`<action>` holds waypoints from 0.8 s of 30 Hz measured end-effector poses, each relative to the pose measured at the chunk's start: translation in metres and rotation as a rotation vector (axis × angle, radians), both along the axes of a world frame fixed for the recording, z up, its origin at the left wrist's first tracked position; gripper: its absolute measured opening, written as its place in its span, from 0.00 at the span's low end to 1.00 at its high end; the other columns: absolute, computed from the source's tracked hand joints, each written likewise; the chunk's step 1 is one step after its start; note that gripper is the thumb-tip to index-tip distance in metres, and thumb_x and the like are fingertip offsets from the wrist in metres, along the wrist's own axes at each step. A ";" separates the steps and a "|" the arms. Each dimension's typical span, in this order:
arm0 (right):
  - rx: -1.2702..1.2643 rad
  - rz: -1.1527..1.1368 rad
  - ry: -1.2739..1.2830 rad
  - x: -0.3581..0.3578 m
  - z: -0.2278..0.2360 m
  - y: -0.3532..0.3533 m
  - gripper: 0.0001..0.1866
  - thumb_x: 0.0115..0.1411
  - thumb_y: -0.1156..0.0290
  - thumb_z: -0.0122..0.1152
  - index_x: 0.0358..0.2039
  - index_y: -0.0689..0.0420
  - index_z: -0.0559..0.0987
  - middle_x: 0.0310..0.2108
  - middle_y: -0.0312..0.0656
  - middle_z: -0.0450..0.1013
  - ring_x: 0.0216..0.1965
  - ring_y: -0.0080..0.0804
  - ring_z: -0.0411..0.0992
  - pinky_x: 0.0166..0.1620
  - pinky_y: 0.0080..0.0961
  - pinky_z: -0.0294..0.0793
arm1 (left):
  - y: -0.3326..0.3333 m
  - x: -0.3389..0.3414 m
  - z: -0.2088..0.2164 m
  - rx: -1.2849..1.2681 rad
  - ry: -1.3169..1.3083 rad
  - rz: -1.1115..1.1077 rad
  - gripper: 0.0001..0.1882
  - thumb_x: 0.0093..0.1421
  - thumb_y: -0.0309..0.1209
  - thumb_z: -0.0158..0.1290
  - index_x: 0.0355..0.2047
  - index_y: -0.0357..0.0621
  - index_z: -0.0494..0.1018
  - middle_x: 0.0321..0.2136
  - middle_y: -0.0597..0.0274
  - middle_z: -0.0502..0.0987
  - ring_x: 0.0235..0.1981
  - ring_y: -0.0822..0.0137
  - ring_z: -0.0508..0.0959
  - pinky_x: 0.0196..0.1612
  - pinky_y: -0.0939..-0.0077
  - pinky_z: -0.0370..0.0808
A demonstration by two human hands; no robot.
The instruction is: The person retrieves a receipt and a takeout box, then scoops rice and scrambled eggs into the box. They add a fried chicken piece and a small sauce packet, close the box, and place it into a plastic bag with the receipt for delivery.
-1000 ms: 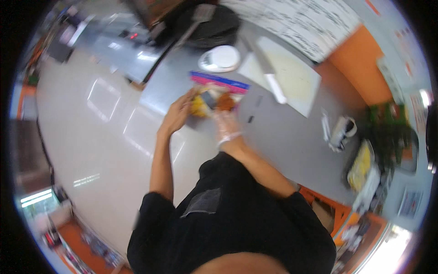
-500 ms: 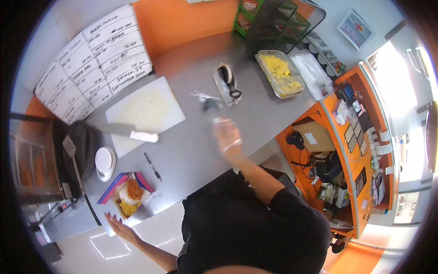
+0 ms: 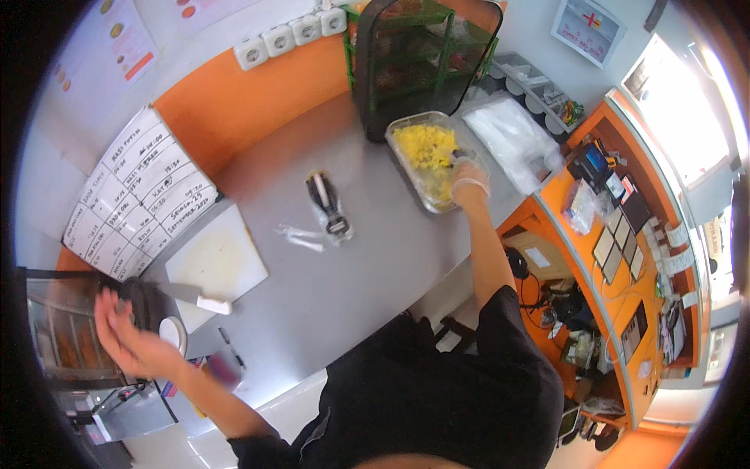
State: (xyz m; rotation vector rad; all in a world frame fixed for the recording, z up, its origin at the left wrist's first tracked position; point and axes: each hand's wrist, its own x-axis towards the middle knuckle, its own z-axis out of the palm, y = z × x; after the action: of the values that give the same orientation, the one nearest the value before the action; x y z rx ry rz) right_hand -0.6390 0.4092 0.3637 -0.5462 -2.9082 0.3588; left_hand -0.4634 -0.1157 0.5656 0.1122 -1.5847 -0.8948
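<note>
My right hand, in a clear plastic glove, is inside the rim of a clear tub of chopped yellow food. Its fingers are closed round a small dark utensil, whose lower end is lost in the food. At the left, my left hand is raised with the fingers apart and nothing in it. Below that hand and forearm, a purple and blue carton is mostly covered and smeared. A round white scale stands beside the left hand.
A white cutting board carries a white-handled knife. A black-handled item in plastic and clear plastic strips lie mid-table. Near the front edge is a pen. Plastic bags and a dark mesh cover are beyond the tub.
My right hand has gone from mid-table rightward into the tub with the dark utensil. My left hand has lifted from beside the carton, up and left. The view has shifted.
</note>
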 end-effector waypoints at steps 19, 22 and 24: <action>-1.182 -0.164 0.926 0.021 -0.096 -0.020 0.39 0.63 0.68 0.53 0.67 0.55 0.42 0.55 0.51 0.63 0.54 0.39 0.65 0.57 0.36 0.65 | 0.377 -0.264 0.063 -0.883 -0.169 -0.771 0.22 0.51 0.13 0.42 0.46 0.39 0.72 0.50 0.52 0.74 0.56 0.55 0.70 0.60 0.62 0.63; -1.378 -0.319 0.702 0.039 -0.092 -0.013 0.34 0.63 0.67 0.53 0.66 0.51 0.49 0.48 0.46 0.70 0.43 0.35 0.71 0.48 0.33 0.72 | 0.390 -0.201 0.019 -1.079 -0.236 -0.780 0.24 0.50 0.14 0.44 0.49 0.40 0.69 0.59 0.59 0.66 0.64 0.57 0.61 0.65 0.46 0.49; -1.698 -0.466 0.588 0.060 -0.078 0.004 0.29 0.63 0.66 0.53 0.63 0.53 0.58 0.43 0.43 0.73 0.37 0.32 0.72 0.42 0.33 0.73 | 0.407 -0.163 -0.031 -1.170 -0.244 -0.809 0.23 0.53 0.20 0.47 0.51 0.49 0.69 0.62 0.63 0.63 0.66 0.59 0.57 0.64 0.35 0.40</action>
State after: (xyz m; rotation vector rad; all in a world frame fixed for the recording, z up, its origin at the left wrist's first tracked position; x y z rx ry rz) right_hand -0.5795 0.4130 0.2853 -0.9398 -1.2334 2.2946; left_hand -0.6266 0.2914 0.5343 -1.3571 -2.1879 -0.3908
